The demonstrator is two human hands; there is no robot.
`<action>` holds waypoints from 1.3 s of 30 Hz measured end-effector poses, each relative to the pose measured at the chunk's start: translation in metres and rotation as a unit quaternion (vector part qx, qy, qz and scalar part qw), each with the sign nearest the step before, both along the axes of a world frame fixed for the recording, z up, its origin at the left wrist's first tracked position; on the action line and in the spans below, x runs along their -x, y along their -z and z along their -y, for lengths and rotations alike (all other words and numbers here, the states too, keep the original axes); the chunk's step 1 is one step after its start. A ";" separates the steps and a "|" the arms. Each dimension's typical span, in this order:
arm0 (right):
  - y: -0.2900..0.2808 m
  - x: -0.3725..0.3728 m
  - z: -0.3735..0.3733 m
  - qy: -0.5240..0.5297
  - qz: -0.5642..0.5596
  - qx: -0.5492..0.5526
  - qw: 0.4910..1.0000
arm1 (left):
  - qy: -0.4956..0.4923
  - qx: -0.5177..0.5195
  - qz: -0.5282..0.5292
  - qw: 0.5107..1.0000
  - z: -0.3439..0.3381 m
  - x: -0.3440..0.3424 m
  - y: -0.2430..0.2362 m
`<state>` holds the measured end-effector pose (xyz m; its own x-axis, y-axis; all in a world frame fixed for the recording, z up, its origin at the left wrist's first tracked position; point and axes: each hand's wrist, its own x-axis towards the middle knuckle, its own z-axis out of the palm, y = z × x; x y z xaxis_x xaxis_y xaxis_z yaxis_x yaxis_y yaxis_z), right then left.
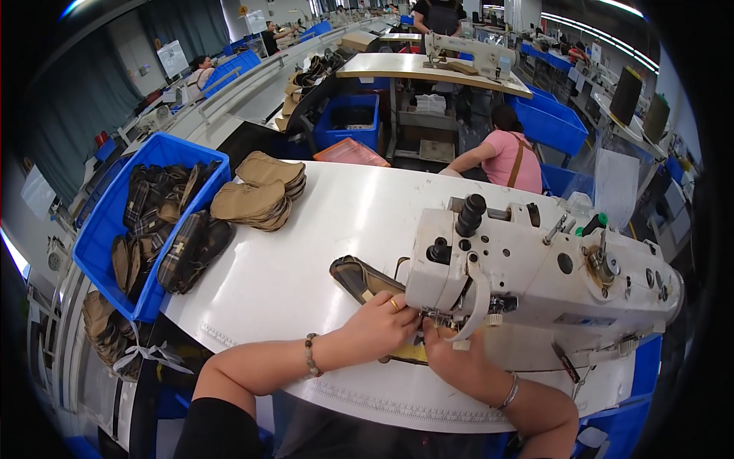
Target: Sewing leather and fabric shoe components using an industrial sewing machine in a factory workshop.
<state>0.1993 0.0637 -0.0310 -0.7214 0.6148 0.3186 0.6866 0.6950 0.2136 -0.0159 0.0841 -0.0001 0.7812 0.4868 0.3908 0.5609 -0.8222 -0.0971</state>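
Observation:
A white industrial sewing machine (558, 275) stands on the right of the white worktable (275, 283), a ruler along its front edge. A dark, tan-edged shoe piece (355, 279) lies under its head, with a yellow part showing lower down. My left hand (378, 329) is left of the needle, fingers closed on that piece. My right hand (455, 356) is curled at the presser foot, its fingertips partly hidden; what they hold is hard to make out. A small dark tool (564, 359) lies right of my right hand, near the machine's base.
A blue crate (95, 260) of plaid pieces stands left, beside plaid shoes (187, 252) and stacked tan pieces (252, 199); more hang low left (107, 329). A person in pink (516, 164) is bent behind my table. Another machine (466, 53), crates and workers fill the background.

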 end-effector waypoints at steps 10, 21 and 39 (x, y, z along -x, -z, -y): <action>0.016 -0.001 -0.007 -0.019 0.118 -0.241 0.963 | 0.000 0.012 0.009 1.000 -0.001 0.004 0.002; 0.004 0.007 0.003 0.032 0.019 -0.041 0.998 | -0.012 0.054 0.041 0.998 -0.004 0.007 -0.001; 0.007 0.009 -0.016 0.022 -0.118 -0.026 0.992 | -0.040 0.187 0.175 0.966 -0.013 0.016 -0.014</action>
